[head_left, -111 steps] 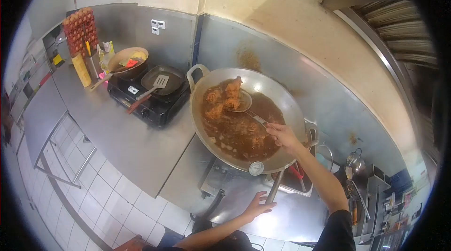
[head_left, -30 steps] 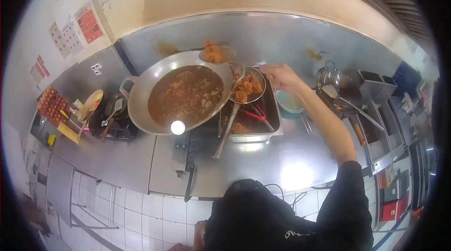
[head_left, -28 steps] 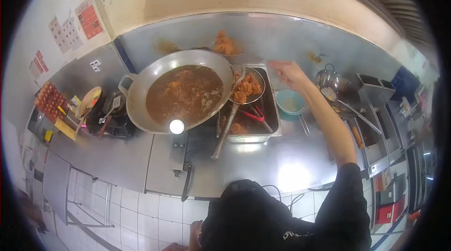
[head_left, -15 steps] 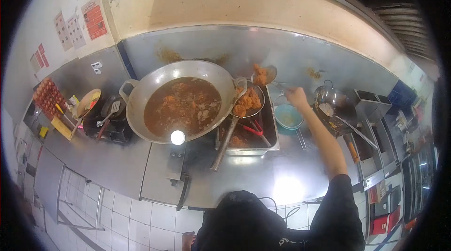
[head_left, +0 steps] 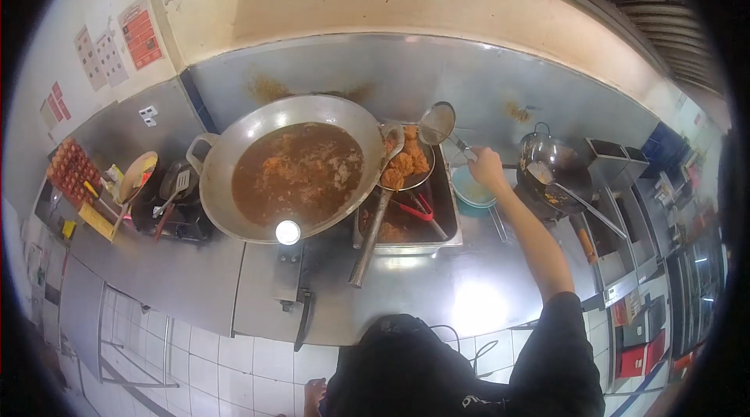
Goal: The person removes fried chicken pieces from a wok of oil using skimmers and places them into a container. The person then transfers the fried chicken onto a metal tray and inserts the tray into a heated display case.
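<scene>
My right hand (head_left: 487, 167) is closed round the handle of a wire skimmer (head_left: 437, 122), whose bowl is tilted and holds no food. Just below that bowl, fried chicken pieces (head_left: 406, 161) lie in a long-handled strainer (head_left: 373, 237) resting over a metal tray (head_left: 412, 248). A large ladle (head_left: 394, 138) leans at the rim of the big wok (head_left: 219, 183), where brown oil bubbles around more orange food (head_left: 293, 163). My left hand (head_left: 315, 392) hangs low beside my body, partly hidden, and its fingers are not clear.
Red-handled tongs (head_left: 420, 208) lie in the tray. A teal strainer or bowl (head_left: 473, 189) stands right of it, with a smaller dark wok (head_left: 574, 171) beyond. Egg trays (head_left: 74, 171) and a pan with a spatula (head_left: 181, 183) are at the left.
The skimmer has tipped its fried chicken into the strainer below. Its bowl has moved slightly left and turned; the view has shifted a little.
</scene>
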`<action>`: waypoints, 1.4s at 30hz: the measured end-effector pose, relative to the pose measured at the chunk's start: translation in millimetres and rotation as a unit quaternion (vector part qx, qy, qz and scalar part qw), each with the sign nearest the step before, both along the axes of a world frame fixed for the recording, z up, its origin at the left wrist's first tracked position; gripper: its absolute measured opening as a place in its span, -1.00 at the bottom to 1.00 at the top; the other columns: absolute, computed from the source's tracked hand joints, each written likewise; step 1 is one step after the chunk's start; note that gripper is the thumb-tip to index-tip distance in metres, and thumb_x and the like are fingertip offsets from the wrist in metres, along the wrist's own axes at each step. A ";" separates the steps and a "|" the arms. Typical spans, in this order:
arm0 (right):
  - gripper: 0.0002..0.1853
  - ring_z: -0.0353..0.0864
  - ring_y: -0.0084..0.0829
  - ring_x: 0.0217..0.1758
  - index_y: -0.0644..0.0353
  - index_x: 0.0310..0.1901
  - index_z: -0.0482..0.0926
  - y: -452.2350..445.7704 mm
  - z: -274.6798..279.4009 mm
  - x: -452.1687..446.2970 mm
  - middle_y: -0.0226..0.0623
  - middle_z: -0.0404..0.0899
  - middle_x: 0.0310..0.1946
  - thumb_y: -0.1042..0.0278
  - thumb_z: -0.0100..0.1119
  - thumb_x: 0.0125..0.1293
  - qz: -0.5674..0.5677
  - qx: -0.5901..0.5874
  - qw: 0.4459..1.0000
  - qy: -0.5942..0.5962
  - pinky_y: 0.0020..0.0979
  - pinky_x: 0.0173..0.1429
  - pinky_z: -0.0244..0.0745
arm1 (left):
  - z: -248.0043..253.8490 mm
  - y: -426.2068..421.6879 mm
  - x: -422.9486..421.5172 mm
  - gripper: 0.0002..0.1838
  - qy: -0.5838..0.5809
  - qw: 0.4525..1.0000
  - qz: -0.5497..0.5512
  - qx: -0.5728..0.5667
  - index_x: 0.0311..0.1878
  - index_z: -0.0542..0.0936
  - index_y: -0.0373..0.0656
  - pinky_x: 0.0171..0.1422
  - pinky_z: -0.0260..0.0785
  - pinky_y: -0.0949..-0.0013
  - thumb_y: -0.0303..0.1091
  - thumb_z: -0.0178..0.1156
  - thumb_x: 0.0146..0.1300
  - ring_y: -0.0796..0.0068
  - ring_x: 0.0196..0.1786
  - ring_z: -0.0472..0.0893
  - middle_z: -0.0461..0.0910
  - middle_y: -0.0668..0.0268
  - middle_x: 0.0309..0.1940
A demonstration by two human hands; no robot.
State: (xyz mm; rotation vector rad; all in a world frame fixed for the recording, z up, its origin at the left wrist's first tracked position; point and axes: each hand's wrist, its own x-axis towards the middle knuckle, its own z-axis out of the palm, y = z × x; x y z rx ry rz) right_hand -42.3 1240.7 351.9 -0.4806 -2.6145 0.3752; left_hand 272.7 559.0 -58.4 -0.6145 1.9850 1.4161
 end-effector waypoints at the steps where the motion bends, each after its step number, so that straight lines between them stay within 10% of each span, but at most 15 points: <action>1: -0.54 0.65 0.14 -0.06 0.21 0.09 0.65 6.0 -1.8 1.1 0.18 0.66 -0.18 0.30 0.29 0.12 -0.003 -0.024 1.000 0.006 -0.04 0.10 0.55 | -19.8 -6.0 4.7 -0.68 0.001 1.000 -0.001 0.004 -0.07 0.62 -0.11 -0.27 0.45 0.25 -0.13 0.32 0.21 0.43 -0.38 0.64 0.65 0.31 -0.36; 9: -0.58 0.55 -0.58 -0.35 0.41 0.09 0.62 19.6 18.6 23.7 -0.27 0.68 -0.31 0.30 0.26 0.29 -0.031 -0.349 0.936 0.035 -0.49 -0.29 0.45 | -36.5 -13.7 -3.2 -0.72 -0.116 0.993 0.024 -0.010 -0.07 0.64 -0.04 -0.28 0.45 0.24 -0.14 0.33 0.22 0.38 -0.35 0.63 0.64 0.33 -0.34; 12: -0.56 0.36 -0.76 -0.42 0.40 0.19 0.56 2.6 57.5 32.9 -0.57 0.50 -0.45 0.37 0.21 0.32 0.046 -0.416 0.904 0.091 -0.56 -0.40 0.24 | -82.8 -37.3 6.7 -0.80 0.118 0.988 -0.089 0.055 -0.10 0.65 -0.03 -0.26 0.49 0.25 -0.24 0.33 0.25 0.39 -0.27 0.66 0.65 0.36 -0.31; 18: -0.53 0.35 -0.62 -0.57 0.35 0.19 0.56 -70.8 136.4 24.7 -0.37 0.63 -0.50 0.34 0.23 0.28 0.145 -0.268 0.951 0.049 -0.50 -0.46 0.29 | 21.3 6.2 -22.6 -0.56 -0.153 0.983 -0.029 -0.096 -0.11 0.67 -0.17 -0.28 0.50 0.38 0.00 0.42 0.14 0.44 -0.29 0.66 0.69 0.31 -0.25; 21: -0.54 0.67 -0.11 -0.45 0.26 0.15 0.58 -139.2 149.3 24.4 0.10 0.60 -0.50 0.40 0.23 0.17 0.191 -0.015 0.980 -0.048 -0.12 -0.29 0.51 | 28.6 7.0 -18.9 -0.45 -0.117 0.989 0.027 -0.084 -0.09 0.66 -0.23 -0.34 0.47 0.39 0.08 0.44 0.08 0.47 -0.32 0.65 0.70 0.30 -0.26; 25: -0.61 0.67 0.10 -0.29 0.27 0.07 0.61 -199.9 124.3 19.8 0.16 0.63 -0.42 0.39 0.20 0.17 0.230 0.089 0.962 -0.115 -0.03 -0.16 0.55 | 1.0 -10.9 -4.4 -0.47 -0.110 0.990 0.058 -0.069 -0.10 0.66 -0.23 -0.40 0.43 0.40 0.08 0.42 0.11 0.52 -0.35 0.62 0.67 0.32 -0.32; 30: -0.64 0.67 0.12 -0.21 0.32 -0.03 0.65 -226.9 99.0 -9.1 0.21 0.65 -0.33 0.35 0.21 0.14 0.307 -0.023 0.933 -0.184 -0.04 -0.05 0.56 | -46.1 -45.3 43.5 -0.53 0.061 0.997 -0.025 -0.034 0.03 0.62 0.01 -0.32 0.49 0.21 -0.12 0.46 0.03 0.32 -0.30 0.67 0.69 0.32 -0.32; 33: -0.58 0.73 -0.05 -0.21 0.39 0.00 0.64 -244.2 101.5 -31.0 0.17 0.68 -0.32 0.33 0.26 0.12 0.292 -0.062 0.927 -0.227 -0.15 -0.05 0.57 | -54.6 -57.7 64.7 -0.49 0.387 0.798 -0.320 -0.332 0.09 0.60 0.14 -0.25 0.53 0.10 -0.23 0.45 -0.01 0.19 -0.25 0.70 0.70 0.31 -0.30; 36: -0.51 0.73 -0.26 -0.15 0.40 0.09 0.60 -251.3 86.4 -55.0 0.07 0.72 -0.28 0.31 0.30 0.14 0.289 -0.178 0.901 -0.271 -0.29 -0.01 0.55 | -41.7 -64.8 71.3 -0.54 0.129 0.976 -0.100 -0.143 0.06 0.60 0.10 -0.30 0.50 0.15 -0.23 0.44 0.03 0.24 -0.28 0.68 0.68 0.32 -0.33; 42: -0.44 0.65 -0.40 -0.31 0.41 0.20 0.54 -296.0 63.4 -73.1 -0.08 0.73 -0.26 0.32 0.36 0.17 0.268 -0.289 0.888 -0.237 -0.38 -0.13 0.53 | -21.6 -89.2 47.1 -0.63 -0.095 0.983 0.158 -0.005 -0.02 0.59 0.01 -0.39 0.45 0.25 -0.22 0.41 0.10 0.34 -0.36 0.66 0.65 0.35 -0.39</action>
